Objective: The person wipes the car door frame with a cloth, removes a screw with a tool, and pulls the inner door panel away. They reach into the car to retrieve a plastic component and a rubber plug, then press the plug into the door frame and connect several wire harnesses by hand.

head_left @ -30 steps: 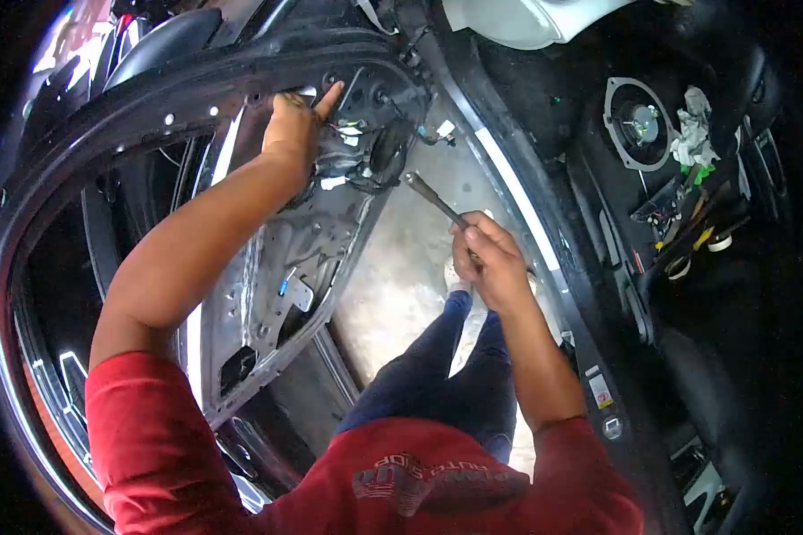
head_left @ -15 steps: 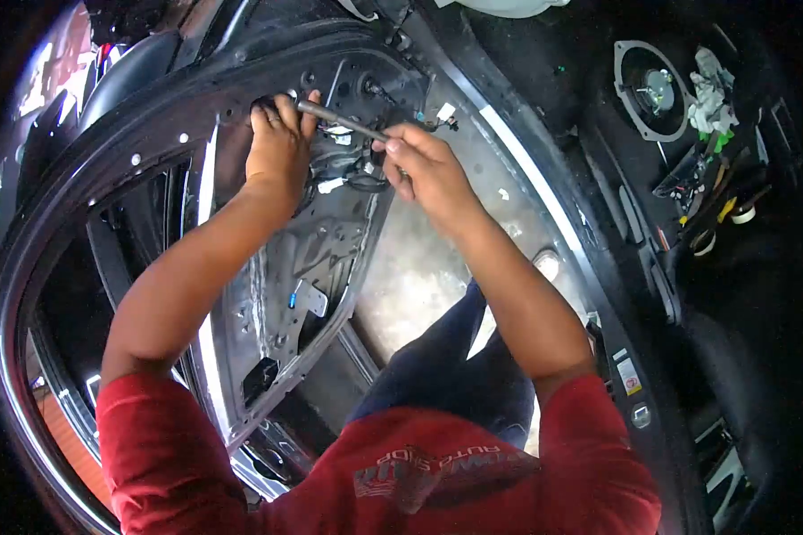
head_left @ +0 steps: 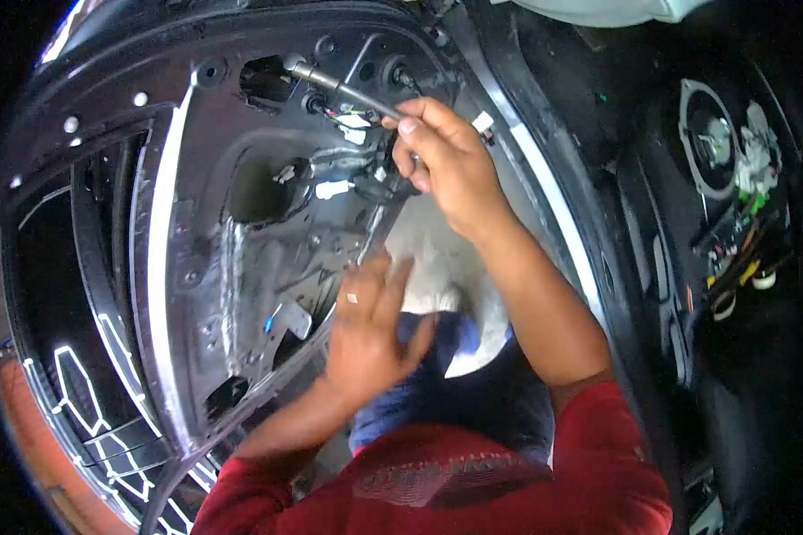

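Note:
My right hand [head_left: 451,165] grips the end of a long metal tool [head_left: 357,94] like a socket extension. The tool's thick socket end rests near a dark opening [head_left: 268,80] at the top of the bare door panel [head_left: 214,303]. Lower down, my left hand [head_left: 370,334] is lifted in front of the panel's lower edge, fingers apart and slightly blurred, holding nothing. Wires with white connectors [head_left: 335,189] hang from the panel beneath the tool. A metal bracket [head_left: 292,319] with a blue piece sits at the panel's lower part.
A speaker [head_left: 709,138] is on the dark trim at the right, with crumpled plastic [head_left: 758,156] and loose wires beside it. The door's window frame curves along the left. A bright sill strip [head_left: 558,218] runs between the door and the dark trim.
My left hand has let go near the socket end and moved down and to the right. The view has shifted closer to the door. My right hand still grips the tool.

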Demonstrator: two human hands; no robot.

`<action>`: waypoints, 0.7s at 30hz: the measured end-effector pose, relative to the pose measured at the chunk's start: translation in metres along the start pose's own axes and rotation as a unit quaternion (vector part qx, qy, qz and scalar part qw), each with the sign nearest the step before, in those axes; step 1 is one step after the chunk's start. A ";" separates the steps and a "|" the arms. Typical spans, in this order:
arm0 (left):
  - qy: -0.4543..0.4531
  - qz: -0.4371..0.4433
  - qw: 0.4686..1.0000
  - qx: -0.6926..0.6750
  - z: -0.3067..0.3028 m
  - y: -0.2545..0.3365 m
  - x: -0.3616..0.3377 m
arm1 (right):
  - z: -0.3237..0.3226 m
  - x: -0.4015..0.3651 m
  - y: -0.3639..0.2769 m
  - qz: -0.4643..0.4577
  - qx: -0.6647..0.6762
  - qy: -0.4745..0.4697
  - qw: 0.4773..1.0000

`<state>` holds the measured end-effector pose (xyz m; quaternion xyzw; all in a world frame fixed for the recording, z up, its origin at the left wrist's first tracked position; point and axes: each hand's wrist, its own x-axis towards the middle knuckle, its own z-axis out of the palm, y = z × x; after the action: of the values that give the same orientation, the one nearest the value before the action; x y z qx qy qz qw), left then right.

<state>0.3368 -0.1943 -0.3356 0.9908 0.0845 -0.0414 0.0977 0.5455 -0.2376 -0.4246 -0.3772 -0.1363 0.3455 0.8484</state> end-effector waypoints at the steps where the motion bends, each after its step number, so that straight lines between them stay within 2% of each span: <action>1: -0.001 0.015 1.000 -0.019 0.018 -0.009 -0.011 | -0.002 0.006 0.002 -0.016 -0.015 -0.011 1.000; 2: 0.018 0.017 1.000 -0.017 0.035 -0.018 -0.019 | -0.004 0.009 0.005 -0.024 -0.036 -0.028 0.999; 4: 0.018 0.013 0.992 -0.122 0.080 -0.043 -0.033 | -0.012 0.020 0.017 -0.055 -0.064 -0.061 0.995; 5: 0.039 0.021 0.991 -0.123 0.110 -0.057 -0.036 | -0.017 0.027 0.023 -0.077 -0.082 -0.080 0.990; 7: 0.017 0.023 0.983 -0.184 0.177 -0.085 -0.046 | -0.021 0.035 0.029 -0.088 -0.100 -0.100 0.986; 9: 0.011 0.019 0.985 -0.173 0.251 -0.107 -0.058 | -0.021 0.042 0.035 -0.128 -0.153 -0.090 0.976; 11: -0.052 0.010 0.975 -0.217 0.321 -0.131 -0.073 | -0.021 0.050 0.047 -0.192 -0.192 -0.092 0.958; 14: -0.041 0.047 0.972 -0.229 0.385 -0.162 -0.072 | -0.021 0.057 0.054 -0.270 -0.236 -0.079 0.930; 16: -0.036 0.073 0.981 -0.175 0.430 -0.197 -0.084 | -0.022 0.060 0.054 -0.326 -0.281 -0.057 0.901; 17: -0.044 0.088 0.986 -0.137 0.445 -0.213 -0.090 | -0.023 0.062 0.055 -0.340 -0.272 -0.053 0.899; 18: -0.065 0.041 0.985 -0.155 0.450 -0.221 -0.094 | -0.024 0.064 0.054 -0.393 -0.325 -0.032 0.860; 19: -0.068 0.042 0.987 -0.140 0.446 -0.228 -0.094 | -0.025 0.065 0.051 -0.438 -0.374 -0.007 0.818; 20: -0.059 0.033 0.986 -0.153 0.441 -0.233 -0.095 | -0.042 0.062 0.033 -0.505 -0.383 -0.093 0.768; 21: -0.050 0.021 0.984 -0.168 0.432 -0.235 -0.098 | -0.042 0.063 0.036 -0.504 -0.388 -0.076 0.768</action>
<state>0.1705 -0.0694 -0.7919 0.9586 0.0640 -0.0738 0.2673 0.5945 -0.2000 -0.4808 -0.5237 -0.4934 -0.1862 0.6691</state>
